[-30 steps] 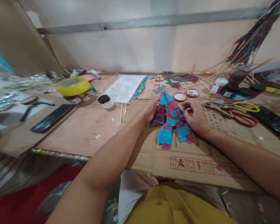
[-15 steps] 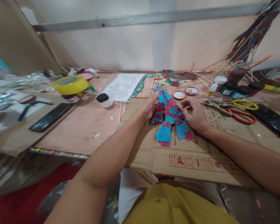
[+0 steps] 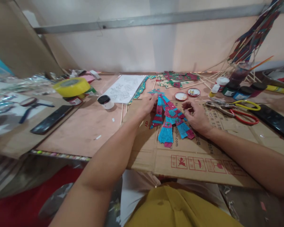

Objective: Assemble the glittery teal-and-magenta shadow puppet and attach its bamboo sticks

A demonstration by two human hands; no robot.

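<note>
A flat jointed paper-like puppet (image 3: 171,119), bright blue with magenta patches, lies on a printed cardboard sheet (image 3: 156,157). At its upper left edge my left hand (image 3: 150,104) grips the puppet, its fingertips partly hidden. My right hand (image 3: 196,116) rests just to the right of the figure, fingers loosely curled, with a gap between thumb and forefinger and nothing visible in it. Behind the puppet are two shallow red-rimmed lids, one whitish (image 3: 181,96) and one holding small coloured bits (image 3: 193,92).
Pliers (image 3: 219,108), red-and-yellow-handled scissors (image 3: 245,115), and a dark phone (image 3: 274,121) lie at right, before several paint jars (image 3: 243,93). Thin sticks with coloured pieces (image 3: 177,78) lie behind. Leftward are a line drawing (image 3: 125,88), a black-lidded jar (image 3: 106,102) and yellow tape (image 3: 71,87).
The puppet's left limb has swung slightly outward to the left. My right hand sits a little farther from the puppet's side. The view has shifted slightly.
</note>
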